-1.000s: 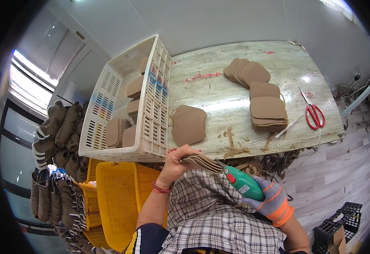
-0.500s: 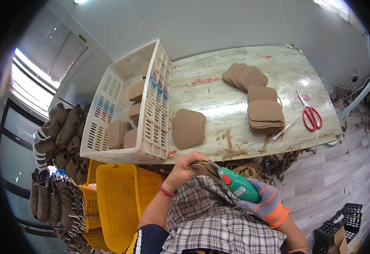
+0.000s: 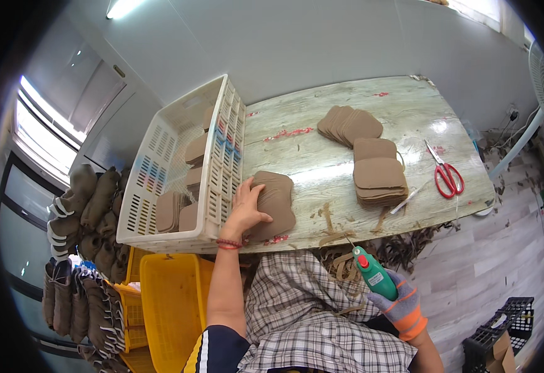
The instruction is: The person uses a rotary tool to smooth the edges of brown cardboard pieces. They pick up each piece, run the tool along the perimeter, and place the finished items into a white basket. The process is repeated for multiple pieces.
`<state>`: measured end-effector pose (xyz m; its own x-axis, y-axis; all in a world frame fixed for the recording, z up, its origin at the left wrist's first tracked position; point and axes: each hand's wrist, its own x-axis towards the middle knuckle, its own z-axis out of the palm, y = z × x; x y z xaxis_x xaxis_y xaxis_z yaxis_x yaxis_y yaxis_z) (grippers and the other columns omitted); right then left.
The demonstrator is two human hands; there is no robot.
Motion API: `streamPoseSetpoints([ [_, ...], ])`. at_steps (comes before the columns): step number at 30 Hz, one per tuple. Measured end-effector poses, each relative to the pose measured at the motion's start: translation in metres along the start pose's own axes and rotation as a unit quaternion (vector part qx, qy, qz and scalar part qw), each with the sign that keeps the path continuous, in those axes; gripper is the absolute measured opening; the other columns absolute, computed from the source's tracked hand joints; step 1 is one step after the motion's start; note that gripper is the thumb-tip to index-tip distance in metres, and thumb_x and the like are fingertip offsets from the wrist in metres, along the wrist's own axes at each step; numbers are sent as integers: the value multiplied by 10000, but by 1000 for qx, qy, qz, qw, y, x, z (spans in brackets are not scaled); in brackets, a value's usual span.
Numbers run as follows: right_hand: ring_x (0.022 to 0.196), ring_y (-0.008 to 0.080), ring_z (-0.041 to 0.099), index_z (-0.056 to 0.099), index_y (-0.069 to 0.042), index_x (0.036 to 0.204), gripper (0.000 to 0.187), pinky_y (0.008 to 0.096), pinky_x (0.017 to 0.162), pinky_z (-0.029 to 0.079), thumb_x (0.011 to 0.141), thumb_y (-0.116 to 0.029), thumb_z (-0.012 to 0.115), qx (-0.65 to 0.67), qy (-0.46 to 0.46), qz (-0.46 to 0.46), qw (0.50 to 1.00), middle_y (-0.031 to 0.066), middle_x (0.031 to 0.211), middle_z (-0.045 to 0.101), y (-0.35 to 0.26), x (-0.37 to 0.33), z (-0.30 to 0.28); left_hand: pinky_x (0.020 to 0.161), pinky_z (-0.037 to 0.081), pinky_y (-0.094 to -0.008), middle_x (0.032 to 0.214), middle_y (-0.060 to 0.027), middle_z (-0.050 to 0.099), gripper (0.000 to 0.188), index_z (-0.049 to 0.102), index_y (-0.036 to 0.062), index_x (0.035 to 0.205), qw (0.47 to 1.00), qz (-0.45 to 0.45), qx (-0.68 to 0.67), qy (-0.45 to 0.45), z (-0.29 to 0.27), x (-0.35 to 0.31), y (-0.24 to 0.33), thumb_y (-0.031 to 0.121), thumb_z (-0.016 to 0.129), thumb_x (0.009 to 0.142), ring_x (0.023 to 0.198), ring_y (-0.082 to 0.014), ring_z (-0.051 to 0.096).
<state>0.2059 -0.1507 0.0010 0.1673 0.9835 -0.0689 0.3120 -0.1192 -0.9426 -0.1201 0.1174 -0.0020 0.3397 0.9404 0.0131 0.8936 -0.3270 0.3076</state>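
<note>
My bare left hand (image 3: pixel 245 209) rests on the near-left stack of brown, rounded flat pieces (image 3: pixel 276 205), its fingers spread along the stack's left side and thumb apart. My right hand (image 3: pixel 401 303), in a grey and orange glove, is wrapped round a green handheld electric cutter (image 3: pixel 379 280) with a red button. The cutter's thin metal tip points up and left, just off the table's front edge. Further right on the table (image 3: pixel 321 161) lie a taller stack of the same brown pieces (image 3: pixel 381 174) and a fanned stack (image 3: pixel 349 124) behind it.
A white perforated crate (image 3: pixel 213 186) with more brown pieces stands at the table's left. Red-handled scissors (image 3: pixel 449 180) lie at the right. Below are a yellow bin (image 3: pixel 172 311), brown scraps (image 3: pixel 402 242) and a black crate (image 3: pixel 502 329). Brown shoes (image 3: pixel 88 248) are piled left.
My left hand has gone from my lap, where it held brown pieces at the cutter's tip, forward to the near-left stack. My right hand has moved slightly right and down with the cutter.
</note>
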Motion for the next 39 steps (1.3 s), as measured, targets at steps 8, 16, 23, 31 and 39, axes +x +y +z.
streamPoseSetpoints([
  [8,869,216,653,553,-2,1187,604,317,752,512,720,-291,803,9,9,23,1000,144,973,668,10,-5,1,1124,172,-464,1378,-179,361,732,490,87,1194,997,39,6,73,18,-20,27,157,829,549,1367,-371,205],
  [16,875,232,657,560,-3,1169,581,319,746,510,727,-299,794,4,4,33,999,156,982,662,10,-5,1,868,373,-410,1025,-149,512,532,485,41,1129,983,136,-49,109,5,-59,70,-45,664,635,983,-351,463],
  [23,877,227,647,562,-11,1167,564,322,752,507,730,-284,792,-2,2,27,1000,146,972,660,11,-4,8,841,356,-418,1008,-140,515,486,501,38,1088,974,187,15,129,7,-50,68,-63,612,625,951,-344,474],
  [31,893,196,613,549,10,1182,553,329,797,490,722,-179,791,-13,27,13,999,137,1022,642,17,-6,15,809,419,-395,898,-136,526,365,515,5,1027,975,198,-53,89,-26,-67,64,-53,624,684,916,-326,526],
  [39,895,160,567,544,-12,1206,519,305,791,475,774,-212,752,-17,30,37,999,108,1038,617,31,-6,12,941,427,-299,1123,-67,595,545,477,10,1236,879,-13,-464,107,-237,-83,-37,-77,634,721,1045,-158,549],
])
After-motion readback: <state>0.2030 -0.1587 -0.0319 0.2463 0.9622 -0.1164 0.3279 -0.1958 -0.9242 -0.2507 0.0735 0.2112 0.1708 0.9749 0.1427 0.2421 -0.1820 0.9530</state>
